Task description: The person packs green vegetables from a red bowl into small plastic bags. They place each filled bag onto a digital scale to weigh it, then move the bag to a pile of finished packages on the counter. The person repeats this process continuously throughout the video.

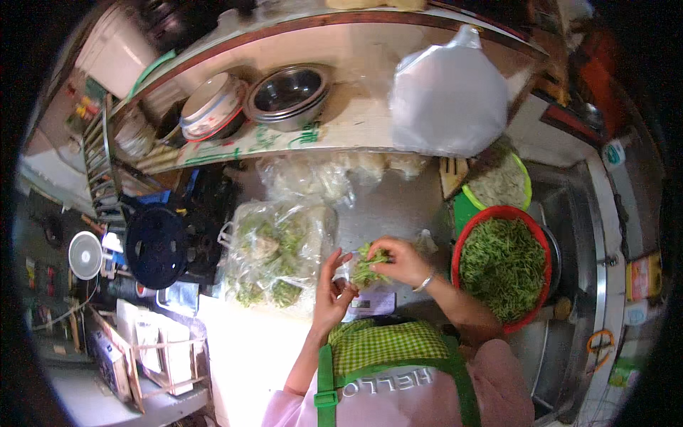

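Note:
My right hand (404, 261), with a bracelet at its wrist, grips a small bunch of chopped green vegetable (368, 269). Just left of that bunch is my left hand (333, 291), its index finger and thumb curved apart. A thin clear bag may be between its fingers, but I cannot tell. Below the hands, a small kitchen scale (376, 303) with a display sits near my apron. Clear plastic bags of greens (272, 245) lie to the left of my left hand. On the right, a red basin (458, 267) holds a heap of cut greens (504, 267).
A lime-rimmed basin (525, 176) of pale food stands behind the red one, beside a metal sink (573, 213). Overhead, a shelf (357, 125) carries steel bowls (288, 96) and a stack of plastic bags (451, 99). A dark wok (156, 245) is at left.

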Motion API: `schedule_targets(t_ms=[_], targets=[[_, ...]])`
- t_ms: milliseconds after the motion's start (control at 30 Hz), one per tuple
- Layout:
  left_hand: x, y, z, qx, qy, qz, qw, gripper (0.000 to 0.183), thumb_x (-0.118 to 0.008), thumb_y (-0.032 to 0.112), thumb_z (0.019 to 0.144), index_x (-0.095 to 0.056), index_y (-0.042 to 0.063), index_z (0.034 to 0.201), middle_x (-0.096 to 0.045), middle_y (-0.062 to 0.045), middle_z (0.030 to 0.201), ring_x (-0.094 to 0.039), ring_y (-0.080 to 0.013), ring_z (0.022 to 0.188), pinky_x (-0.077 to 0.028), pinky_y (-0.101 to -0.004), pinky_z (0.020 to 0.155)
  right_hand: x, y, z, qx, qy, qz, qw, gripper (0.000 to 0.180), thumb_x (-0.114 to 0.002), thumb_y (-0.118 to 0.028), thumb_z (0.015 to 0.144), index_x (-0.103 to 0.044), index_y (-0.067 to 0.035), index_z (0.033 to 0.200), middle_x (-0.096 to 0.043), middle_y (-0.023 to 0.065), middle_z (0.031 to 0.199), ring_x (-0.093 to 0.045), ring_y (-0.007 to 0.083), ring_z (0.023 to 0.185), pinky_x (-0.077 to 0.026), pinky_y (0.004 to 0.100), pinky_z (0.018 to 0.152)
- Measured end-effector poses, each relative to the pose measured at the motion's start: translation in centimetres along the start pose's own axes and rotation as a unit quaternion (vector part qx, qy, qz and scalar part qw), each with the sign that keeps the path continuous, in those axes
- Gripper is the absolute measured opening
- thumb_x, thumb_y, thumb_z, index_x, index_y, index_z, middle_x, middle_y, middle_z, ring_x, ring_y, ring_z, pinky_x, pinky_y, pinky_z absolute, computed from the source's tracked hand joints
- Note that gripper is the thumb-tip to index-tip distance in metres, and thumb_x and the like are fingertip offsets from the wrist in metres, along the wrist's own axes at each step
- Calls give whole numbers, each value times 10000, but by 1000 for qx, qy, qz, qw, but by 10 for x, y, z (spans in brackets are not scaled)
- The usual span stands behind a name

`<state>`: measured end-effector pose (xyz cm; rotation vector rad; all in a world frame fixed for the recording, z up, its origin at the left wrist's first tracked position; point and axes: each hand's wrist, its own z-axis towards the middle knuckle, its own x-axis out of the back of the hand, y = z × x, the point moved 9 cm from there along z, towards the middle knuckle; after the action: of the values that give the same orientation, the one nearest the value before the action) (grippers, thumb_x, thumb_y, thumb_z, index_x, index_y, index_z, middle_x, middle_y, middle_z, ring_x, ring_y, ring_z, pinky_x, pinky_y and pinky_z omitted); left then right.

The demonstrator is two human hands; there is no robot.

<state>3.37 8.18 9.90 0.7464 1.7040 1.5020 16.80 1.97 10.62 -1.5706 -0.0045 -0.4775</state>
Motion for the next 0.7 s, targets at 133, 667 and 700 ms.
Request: schedule_targets(t_ms=[133,667,700], targets=[[3,3,1,-17,-6,4,1000,730,-470,-133,754,-238,125,1396,-380,-115,1354,-482,-60,641,-467,-218,629,-66,54,5,14,-120,-213,970,234,-530,-92,826,-618,-81,1042,-544,151,1178,-508,268,1097,-403,412,951],[8,6,3,-22,-16,45,999,613,-512,-36,822,-294,108,1377,-444,-121,1307,-513,-81,658,-473,-247,618,-79,30,-10,141,-289,-334,886,251,-510,-280,831,-638,-117,972,-577,107,1095,-490,263,1116,-277,521,1001],[9,6,4,-16,-10,38,999,625,-522,-48,810,-296,103,1374,-458,-117,1290,-487,-65,638,-452,-226,604,-67,24,-13,166,-269,-382,868,258,-535,-301,818,-645,-124,970,-554,99,1145,-438,262,1169,-235,551,1012]])
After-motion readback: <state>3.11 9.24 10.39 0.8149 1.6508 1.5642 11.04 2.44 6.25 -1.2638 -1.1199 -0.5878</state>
